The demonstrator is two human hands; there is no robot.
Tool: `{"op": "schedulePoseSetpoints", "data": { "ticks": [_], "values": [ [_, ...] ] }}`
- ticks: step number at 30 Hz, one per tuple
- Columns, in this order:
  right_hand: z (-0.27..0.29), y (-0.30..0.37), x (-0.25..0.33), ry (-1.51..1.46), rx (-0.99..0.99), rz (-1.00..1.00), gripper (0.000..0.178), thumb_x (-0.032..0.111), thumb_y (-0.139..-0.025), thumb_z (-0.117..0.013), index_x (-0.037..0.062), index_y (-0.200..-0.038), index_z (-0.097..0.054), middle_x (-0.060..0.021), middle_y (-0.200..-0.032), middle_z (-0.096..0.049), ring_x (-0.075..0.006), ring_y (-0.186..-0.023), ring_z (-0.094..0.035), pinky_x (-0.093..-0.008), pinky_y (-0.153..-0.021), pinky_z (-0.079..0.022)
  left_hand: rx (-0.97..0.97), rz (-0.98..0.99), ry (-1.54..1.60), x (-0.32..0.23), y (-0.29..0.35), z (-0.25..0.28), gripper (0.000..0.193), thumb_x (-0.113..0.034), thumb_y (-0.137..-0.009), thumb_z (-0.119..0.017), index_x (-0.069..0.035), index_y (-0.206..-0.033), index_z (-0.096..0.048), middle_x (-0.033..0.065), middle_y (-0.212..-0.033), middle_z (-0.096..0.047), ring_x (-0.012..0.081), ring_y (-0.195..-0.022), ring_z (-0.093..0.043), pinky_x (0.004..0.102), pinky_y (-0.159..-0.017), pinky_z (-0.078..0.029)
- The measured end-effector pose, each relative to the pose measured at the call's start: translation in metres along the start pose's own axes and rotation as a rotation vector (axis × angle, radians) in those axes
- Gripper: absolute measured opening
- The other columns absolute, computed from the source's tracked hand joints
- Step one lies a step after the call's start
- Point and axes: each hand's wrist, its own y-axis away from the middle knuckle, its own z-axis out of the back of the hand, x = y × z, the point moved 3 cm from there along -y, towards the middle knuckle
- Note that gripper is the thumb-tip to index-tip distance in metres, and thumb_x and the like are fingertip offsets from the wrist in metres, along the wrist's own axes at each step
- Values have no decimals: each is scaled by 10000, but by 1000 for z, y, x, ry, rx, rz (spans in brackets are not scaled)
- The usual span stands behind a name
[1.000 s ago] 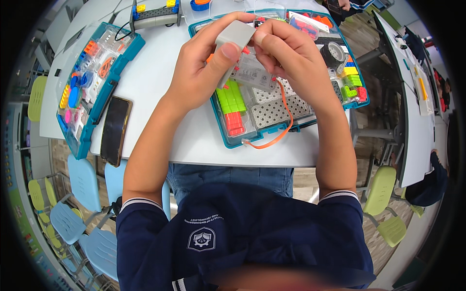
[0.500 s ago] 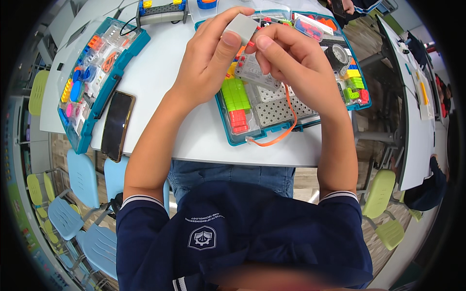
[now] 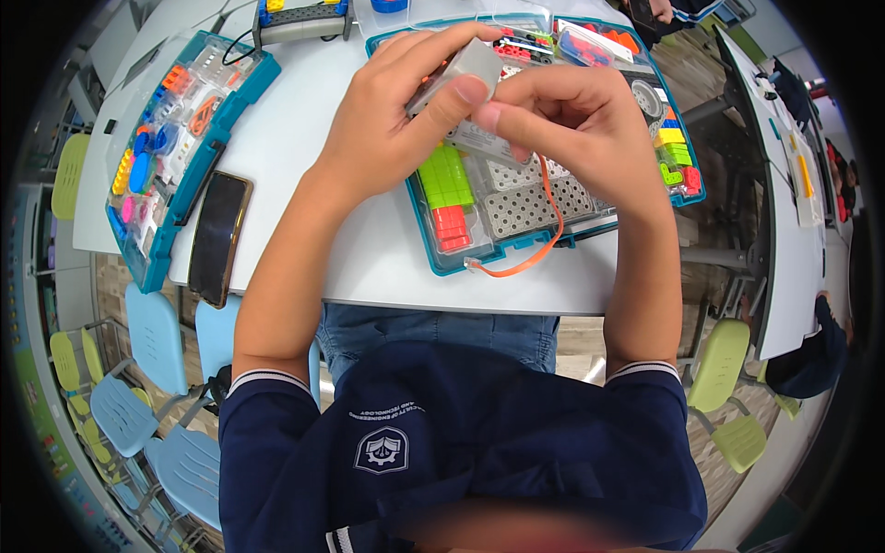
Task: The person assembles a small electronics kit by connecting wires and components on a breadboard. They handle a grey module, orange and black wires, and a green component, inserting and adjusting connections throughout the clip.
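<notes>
My left hand point(image 3: 392, 124) is closed around a grey box-shaped plastic module point(image 3: 477, 64), thumb on its near side and fingers over the top. Against the module's right edge, my right hand point(image 3: 576, 124) is closed in a pinch; what its fingertips hold is hidden. Both hands are raised over an open teal kit tray point(image 3: 447, 267). Below the right hand lies a pale grey module with a printed label point(image 3: 481, 143). An orange flat cable point(image 3: 556, 217) runs from under that hand to the tray's near edge.
In the tray are green blocks point(image 3: 446, 177), red blocks point(image 3: 451, 228), grey perforated plates point(image 3: 535, 205) and a wheel point(image 3: 647, 100). Left of it on the white table point(image 3: 369, 267) lie a phone point(image 3: 221, 240) and a second parts case point(image 3: 207, 147). A grey-blue device point(image 3: 301, 23) stands behind.
My left hand has turned the grey module and moved it slightly down and right. My right fingertips have closed in against it, and a small red piece seen between them before is now hidden.
</notes>
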Motion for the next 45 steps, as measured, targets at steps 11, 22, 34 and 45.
{"op": "schedulePoseSetpoints", "data": {
  "ticks": [11, 22, 34, 45],
  "values": [
    [5, 1, 2, -174, 82, -194, 93, 60, -813, -749, -13, -779, -703, -15, -663, -651, -62, -571, -602, -202, -524, -454, 19, -179, -154, 1, -4, 7, 692, -606, -871, -552, -25, -1241, -619, 133, -1050, -656, 275, -902, -576, 356, -849, -437],
    [3, 0, -12, -99, 142, -169, 108, 61, -790, -750, 9, -732, -675, 34, -611, -589, -25, -553, -520, -200, -495, -373, -42, -284, -285, -8, -1, 7, 628, -589, -853, -592, -35, -1148, -616, 141, -957, -644, 322, -786, -602, 399, -673, -492],
    [3, 3, -16, 222, 50, 141, 132, 117, -783, -765, 34, -733, -676, 24, -577, -569, -32, -509, -452, -225, -467, -339, -47, -256, -338, -6, 4, 9, 559, -496, -814, -661, -64, -1160, -579, 109, -1005, -647, 308, -872, -622, 397, -700, -515],
    [4, 57, 105, 379, -319, 499, 132, -33, -752, -687, -3, -873, -730, -36, -623, -598, -115, -471, -472, -256, -439, -339, -196, -213, -386, 2, 4, 16, 502, -420, -837, -658, -47, -1166, -589, 109, -949, -640, 298, -793, -592, 370, -670, -500]
  ]
}}
